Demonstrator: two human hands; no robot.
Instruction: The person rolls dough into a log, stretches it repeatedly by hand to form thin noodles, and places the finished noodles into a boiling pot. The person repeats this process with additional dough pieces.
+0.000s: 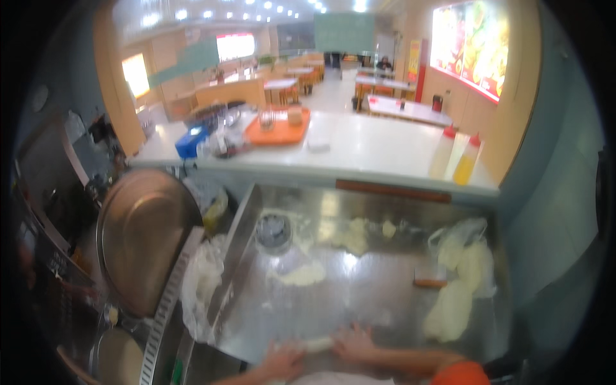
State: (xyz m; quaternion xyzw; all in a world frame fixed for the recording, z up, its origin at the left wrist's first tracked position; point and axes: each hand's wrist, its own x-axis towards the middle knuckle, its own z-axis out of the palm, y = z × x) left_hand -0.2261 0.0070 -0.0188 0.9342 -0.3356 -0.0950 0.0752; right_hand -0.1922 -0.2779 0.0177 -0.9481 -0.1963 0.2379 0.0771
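Observation:
A short roll of pale dough (318, 344) lies at the near edge of the stainless-steel worktop (337, 298). At its left end rests my left hand (284, 358); at its right end, my right hand (355, 342) lies with fingers spread. How firmly either hand touches the dough is blurred. Large pieces of dough (448, 313) lie to the right, partly in a clear plastic bag (485, 269). Beside them is a scraper with a wooden handle (430, 283). Smaller dough pieces (355, 238) and scattered flour (302, 274) are farther back.
A round metal container (273, 233) stands at the worktop's back left. A large round metal lid (147, 240) and a plastic bag (203, 288) are at left. On the white counter (370, 144) behind stand two squeeze bottles (466, 161) and an orange tray (279, 137).

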